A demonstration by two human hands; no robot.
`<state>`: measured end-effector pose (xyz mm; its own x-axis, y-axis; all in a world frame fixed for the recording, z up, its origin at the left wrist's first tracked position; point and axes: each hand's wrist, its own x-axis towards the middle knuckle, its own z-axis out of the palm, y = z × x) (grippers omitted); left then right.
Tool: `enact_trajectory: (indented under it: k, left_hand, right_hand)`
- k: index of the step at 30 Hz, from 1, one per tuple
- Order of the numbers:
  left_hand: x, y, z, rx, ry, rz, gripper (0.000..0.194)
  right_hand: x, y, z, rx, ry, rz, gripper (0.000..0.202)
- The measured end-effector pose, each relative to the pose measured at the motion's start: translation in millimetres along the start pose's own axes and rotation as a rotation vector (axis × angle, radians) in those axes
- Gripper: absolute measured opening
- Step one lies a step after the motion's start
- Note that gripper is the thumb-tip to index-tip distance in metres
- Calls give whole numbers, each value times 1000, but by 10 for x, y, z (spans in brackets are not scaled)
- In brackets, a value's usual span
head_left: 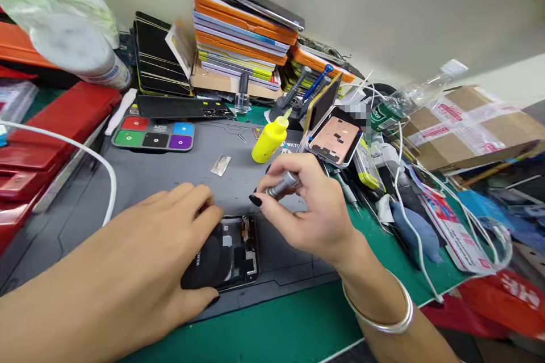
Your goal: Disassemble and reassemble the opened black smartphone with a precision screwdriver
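An opened phone lies on the grey work mat, its inner parts showing at the right end. My left hand grips it, thumb at the near edge and fingers at the far edge, covering its left part. A dark round-edged piece with white lettering shows inside, under the hand. Above and right of the phone, my right hand is closed on a short grey metal screwdriver. The screwdriver is tilted, and its tip is hidden by the fingers. A silver bangle circles the right wrist.
A yellow bottle, a small metal plate and a coloured screw tray stand beyond my hands. To the right are another phone part, tools and a white cable. Stacked cases line the back; red boxes are left.
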<state>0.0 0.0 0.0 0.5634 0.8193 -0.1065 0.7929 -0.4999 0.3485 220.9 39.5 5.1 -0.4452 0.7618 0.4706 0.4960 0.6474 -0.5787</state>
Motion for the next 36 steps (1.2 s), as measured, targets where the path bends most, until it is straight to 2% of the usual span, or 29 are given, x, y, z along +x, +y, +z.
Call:
enact_trajectory:
  k: [5, 9, 14, 18, 22, 27, 29, 32, 36]
  left_hand:
    - [-32, -117, 137, 22, 102, 30, 25]
    - [-13, -137, 160, 33, 138, 54, 29]
    - [-27, -139, 140, 18, 132, 53, 27]
    - [-38, -140, 139, 16, 134, 66, 26]
    - [-32, -133, 142, 19, 151, 72, 25]
    - [-17, -144, 98, 20, 106, 74, 28]
    - [-6, -153, 61, 6, 48, 70, 29]
    - [11, -131, -3, -7, -11, 58, 31]
    - [32, -44, -75, 20, -69, 14, 33]
  right_hand:
    - [8, -43, -29, -56, 32, -81, 25]
    - [15, -54, -50, -74, 56, -114, 25]
    - [12, -51, -19, -66, 30, -84, 24]
    - [7, -68, -8, -114, 57, -126, 25]
    - [11, -68, -8, -107, 61, -93, 24]
    - [67, -81, 45, -328, 110, -207, 27]
    - [97, -95, 37, -364, 65, -238, 24]
    - [125, -109, -67, -252, -122, -239, 18]
    - [133, -100, -229, -116, -340, -211, 32]
